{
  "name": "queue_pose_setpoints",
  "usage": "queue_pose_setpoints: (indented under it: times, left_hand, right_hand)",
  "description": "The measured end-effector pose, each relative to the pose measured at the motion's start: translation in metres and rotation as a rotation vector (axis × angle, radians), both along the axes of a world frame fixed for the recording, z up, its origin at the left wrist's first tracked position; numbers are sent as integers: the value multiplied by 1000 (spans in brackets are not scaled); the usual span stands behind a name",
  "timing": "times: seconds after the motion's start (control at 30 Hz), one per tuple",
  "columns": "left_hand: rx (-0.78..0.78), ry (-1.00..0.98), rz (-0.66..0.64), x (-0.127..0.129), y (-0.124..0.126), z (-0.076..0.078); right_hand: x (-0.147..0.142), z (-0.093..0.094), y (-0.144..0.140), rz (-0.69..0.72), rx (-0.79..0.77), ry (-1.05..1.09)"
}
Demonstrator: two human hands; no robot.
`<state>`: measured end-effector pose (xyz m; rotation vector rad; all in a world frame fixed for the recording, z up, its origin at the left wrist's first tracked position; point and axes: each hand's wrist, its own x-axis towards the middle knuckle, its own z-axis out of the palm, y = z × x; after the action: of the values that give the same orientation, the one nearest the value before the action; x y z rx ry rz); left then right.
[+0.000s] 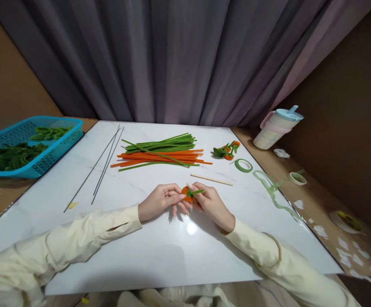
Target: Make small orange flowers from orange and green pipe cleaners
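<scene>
Between my hands, above the near middle of the white tabletop, is a small orange pipe-cleaner flower with a green piece at its centre. My left hand pinches the flower's left edge between thumb and fingers. From the other side, my right hand grips the green piece, whose free end sticks out to the right. Just beyond my hands lies a thin wooden stick. Farther back are a bundle of green pipe cleaners and a bundle of orange pipe cleaners.
Finished-looking orange and green pieces lie back right, beside a green tape roll and loose green tape. Dark wires lie left. A blue basket holds green pieces. A tumbler and paper scraps are right.
</scene>
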<state>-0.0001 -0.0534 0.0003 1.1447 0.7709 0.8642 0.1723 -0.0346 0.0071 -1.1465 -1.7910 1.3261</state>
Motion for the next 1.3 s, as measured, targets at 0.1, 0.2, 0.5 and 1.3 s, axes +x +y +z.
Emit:
queue_pose_setpoints:
  times: [0.1, 0.2, 0.5, 1.3]
  left_hand:
    - [13, 12, 6, 1, 0, -1]
    - [28, 11, 7, 2, 0, -2]
    - [27, 12, 5, 2, 0, -5]
    - [-34, 18, 0, 3, 6, -6]
  right_hand:
    - [-1, 2, -1, 1, 13, -5]
    - [-2, 4, -2, 6, 16, -8]
    - [-2, 3, -1, 18, -3, 11]
    - [-3, -5, 0, -31, -45, 69]
